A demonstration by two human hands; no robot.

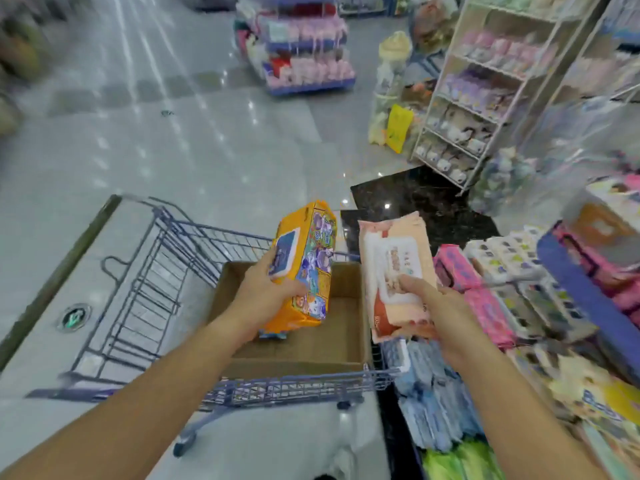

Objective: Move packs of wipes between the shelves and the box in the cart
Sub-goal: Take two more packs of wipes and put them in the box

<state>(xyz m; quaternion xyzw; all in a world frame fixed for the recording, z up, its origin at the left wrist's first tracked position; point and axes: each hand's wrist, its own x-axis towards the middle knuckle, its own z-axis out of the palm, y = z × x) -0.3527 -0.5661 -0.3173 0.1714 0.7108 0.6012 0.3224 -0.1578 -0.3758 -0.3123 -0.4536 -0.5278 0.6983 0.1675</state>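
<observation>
My left hand grips an orange pack of wipes with cartoon print and a blue-and-white lid, held above the open cardboard box in the blue wire cart. My right hand grips a peach and white pack of wipes, held over the box's right edge, between the cart and the shelves. A small bit of another pack shows in the box under the orange pack. Pink packs lie on the shelf at the right.
Low shelves at the right carry pink, white, blue and green packs. A white wire rack with goods stands at the back right, and a stocked display across the tiled aisle. A dark floor mat lies beyond the cart.
</observation>
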